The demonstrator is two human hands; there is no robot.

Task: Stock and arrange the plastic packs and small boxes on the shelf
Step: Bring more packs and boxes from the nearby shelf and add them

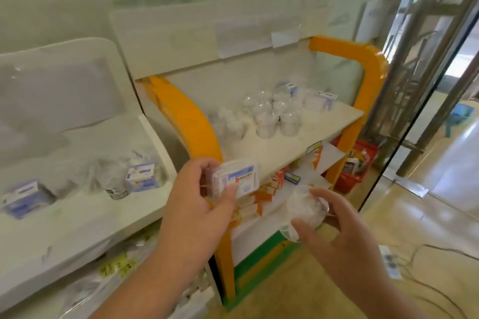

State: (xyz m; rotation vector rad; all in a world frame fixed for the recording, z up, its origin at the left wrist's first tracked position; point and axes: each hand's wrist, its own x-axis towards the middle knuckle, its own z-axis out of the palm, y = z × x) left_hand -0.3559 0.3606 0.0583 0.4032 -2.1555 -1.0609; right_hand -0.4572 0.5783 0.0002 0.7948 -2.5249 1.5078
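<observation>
Left grip holds clear pack of white boxes

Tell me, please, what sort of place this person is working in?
Probably a small shop or a play shop. An orange-framed shelf carries clear plastic cups and small boxes, a red basket of goods stands beside it, and a glass door opens nearby.

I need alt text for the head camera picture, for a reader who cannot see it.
A person's left hand holds a small clear plastic box and the right hand holds a clear round plastic pack, in front of an orange-framed shelf already carrying clear cups.
</observation>
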